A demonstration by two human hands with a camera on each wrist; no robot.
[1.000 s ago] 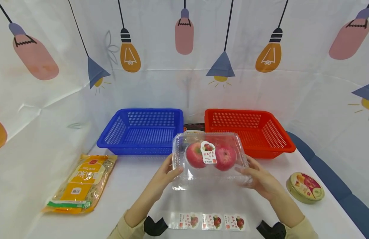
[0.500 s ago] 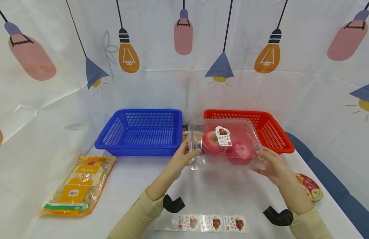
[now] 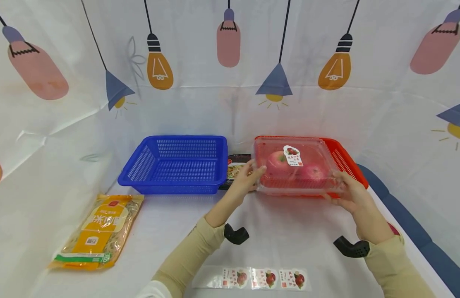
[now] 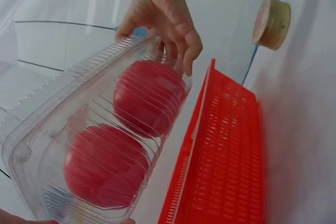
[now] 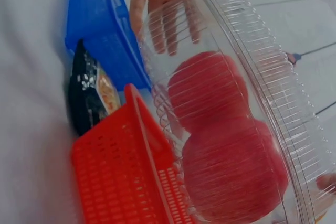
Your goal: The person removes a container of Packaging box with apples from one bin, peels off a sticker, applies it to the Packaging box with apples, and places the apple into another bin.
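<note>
A clear plastic clamshell box with two red apples inside hangs over the red basket. On its lid is a white apple label. My left hand grips the box's left end, thumb on top and fingers beneath. At the opposite end my right hand holds it the same way. Seen from the left wrist, the box is above the basket's rim, with the right hand at its far end. The right wrist view shows the left hand's fingers under the box.
A blue basket stands left of the red one, a dark food packet between them. A yellow grain bag lies at the left. Several apple labels on a strip lie in front. A round tin sits at the right.
Both hands have carried the box of apples away from me and to the right, from the middle of the table to over the red basket. The dark packet shows more now.
</note>
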